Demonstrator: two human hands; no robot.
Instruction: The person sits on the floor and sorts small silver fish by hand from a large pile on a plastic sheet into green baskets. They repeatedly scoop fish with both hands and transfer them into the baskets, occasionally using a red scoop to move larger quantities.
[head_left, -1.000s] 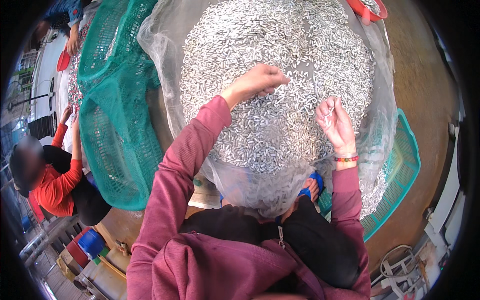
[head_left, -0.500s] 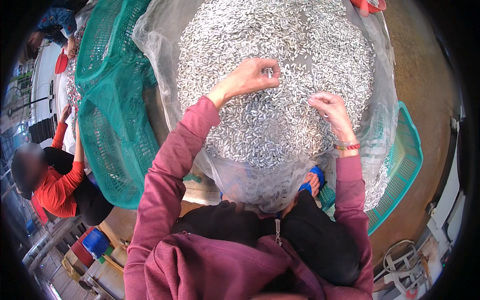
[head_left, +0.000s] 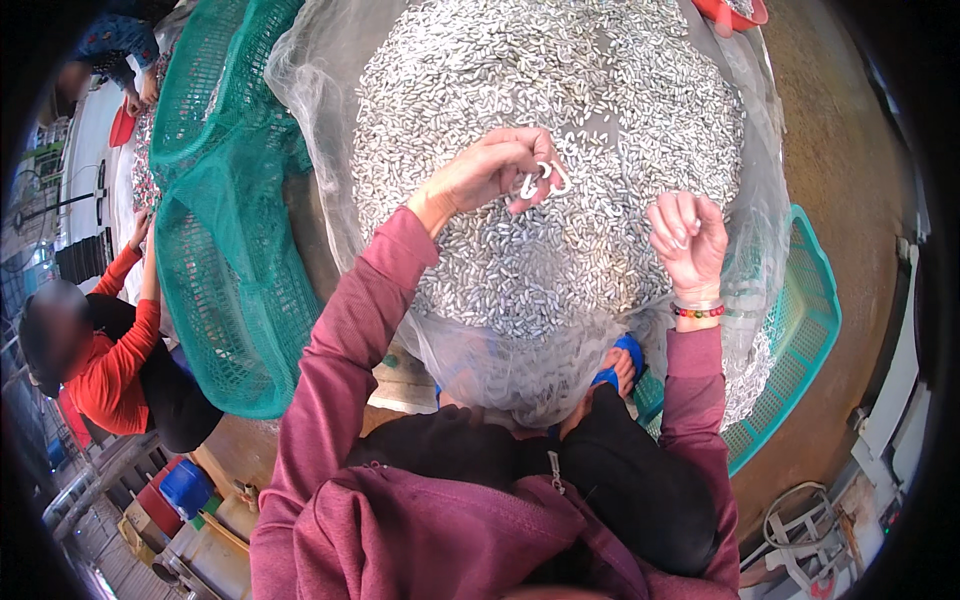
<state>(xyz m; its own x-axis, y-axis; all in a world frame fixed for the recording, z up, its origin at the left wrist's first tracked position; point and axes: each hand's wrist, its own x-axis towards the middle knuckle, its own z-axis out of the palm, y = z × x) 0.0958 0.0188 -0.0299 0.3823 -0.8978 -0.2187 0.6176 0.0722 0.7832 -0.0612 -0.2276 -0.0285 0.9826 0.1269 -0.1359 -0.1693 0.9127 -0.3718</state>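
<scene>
white curled pieces (head_left: 528, 187) sit pinched between left fingers (head_left: 542, 146); right fingers (head_left: 668, 213) curl, grip unclear.

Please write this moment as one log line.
left hand: holds white curved pieces | right hand: loosely curled, contents unclear | below: silvery pieces on translucent net | right side: teal basket

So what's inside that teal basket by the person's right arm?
Small whitish pieces lie in the teal basket. The right sleeve and draped sheer netting cover part of it; what lies there can't be made out.
</scene>
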